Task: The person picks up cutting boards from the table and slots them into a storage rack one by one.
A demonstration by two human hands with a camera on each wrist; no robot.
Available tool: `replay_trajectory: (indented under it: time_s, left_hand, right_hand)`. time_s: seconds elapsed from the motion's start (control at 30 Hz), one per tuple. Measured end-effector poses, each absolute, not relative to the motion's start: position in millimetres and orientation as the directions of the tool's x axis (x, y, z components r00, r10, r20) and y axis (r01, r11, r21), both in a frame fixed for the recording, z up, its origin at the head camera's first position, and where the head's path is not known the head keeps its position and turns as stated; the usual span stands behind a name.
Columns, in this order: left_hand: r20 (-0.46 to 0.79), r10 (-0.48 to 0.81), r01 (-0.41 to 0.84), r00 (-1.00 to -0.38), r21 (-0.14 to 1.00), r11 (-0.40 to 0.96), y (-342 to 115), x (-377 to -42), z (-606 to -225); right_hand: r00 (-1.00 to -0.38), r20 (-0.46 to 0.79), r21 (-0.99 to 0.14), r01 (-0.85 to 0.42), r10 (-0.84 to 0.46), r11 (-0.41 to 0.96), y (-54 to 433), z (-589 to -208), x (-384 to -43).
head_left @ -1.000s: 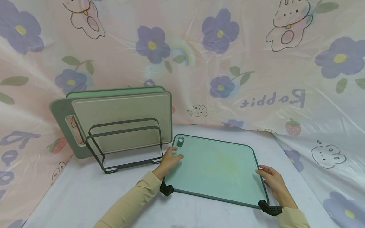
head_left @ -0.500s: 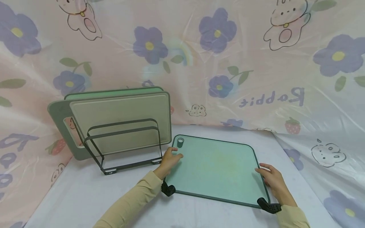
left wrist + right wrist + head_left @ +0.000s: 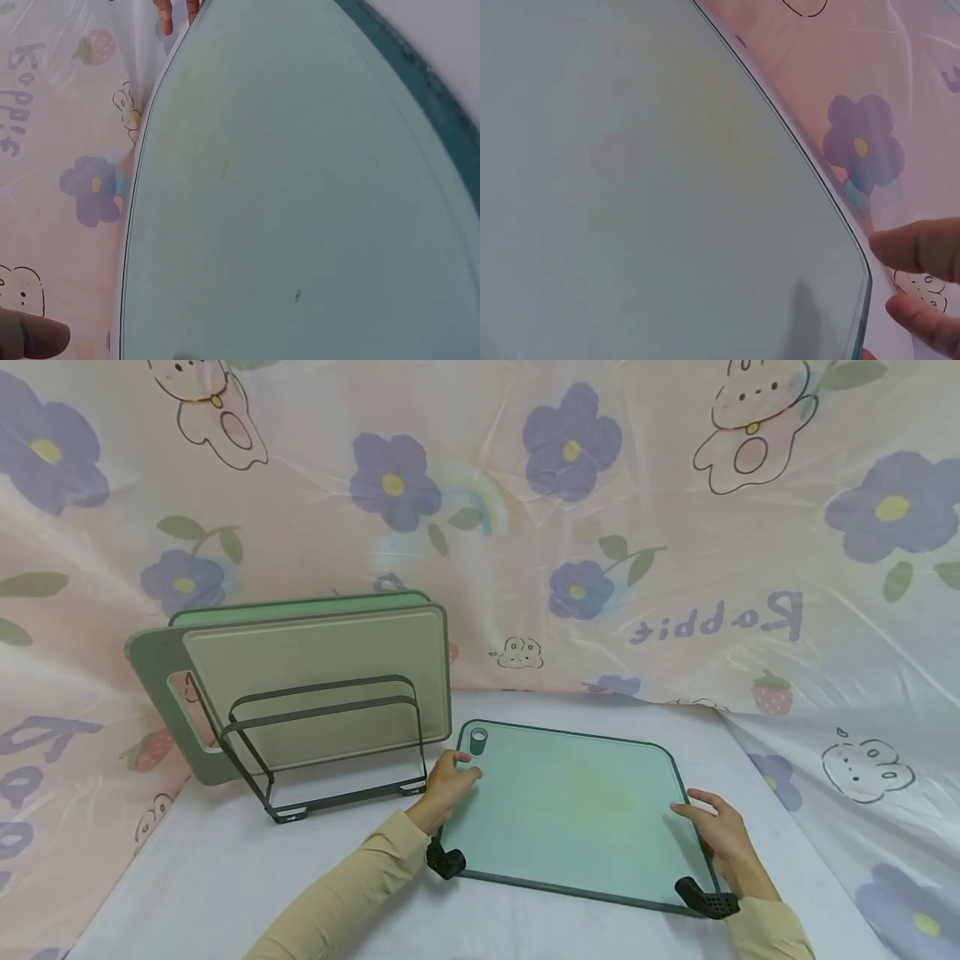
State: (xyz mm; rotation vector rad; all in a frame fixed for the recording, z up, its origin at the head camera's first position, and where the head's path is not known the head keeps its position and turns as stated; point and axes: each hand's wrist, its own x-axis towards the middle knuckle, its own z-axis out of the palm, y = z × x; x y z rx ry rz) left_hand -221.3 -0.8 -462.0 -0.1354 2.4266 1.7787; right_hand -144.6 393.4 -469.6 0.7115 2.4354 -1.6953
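Observation:
A pale green cutting board (image 3: pixel 570 814) with a dark green rim and a small hole in one corner lies at a slant before me. My left hand (image 3: pixel 444 789) holds its left edge, thumb over the top face. At the right edge my right hand (image 3: pixel 723 835) holds it with thumb and index finger spread above and the other fingers at the rim, mostly hidden. In the right wrist view a fingertip (image 3: pixel 868 354) shows at the board's edge. In the left wrist view, one finger (image 3: pixel 34 334) extends beyond the board's edge.
To the left stands a black wire rack (image 3: pixel 322 702). A beige board with a grey-green border (image 3: pixel 315 672) stands in it, and a green board (image 3: pixel 300 607) shows behind. A patterned curtain (image 3: pixel 480 527) backs the white tabletop (image 3: pixel 187 877).
The green board has shifted slightly to the right and toward me, its right edge moving further into my right hand. My left hand has moved a little right. The rack stays put.

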Motion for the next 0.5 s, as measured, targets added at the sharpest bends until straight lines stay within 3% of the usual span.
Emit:
replay_trajectory:
  time_s: [0.5]
  left_hand:
    - [-0.169, -0.027, -0.171, -0.985, 0.955, 0.242, 0.9, -219.2, -464.3]
  right_hand:
    - [-0.867, -0.34, -0.857, 0.445, 0.364, 0.261, 395.2, -465.0, -139.1]
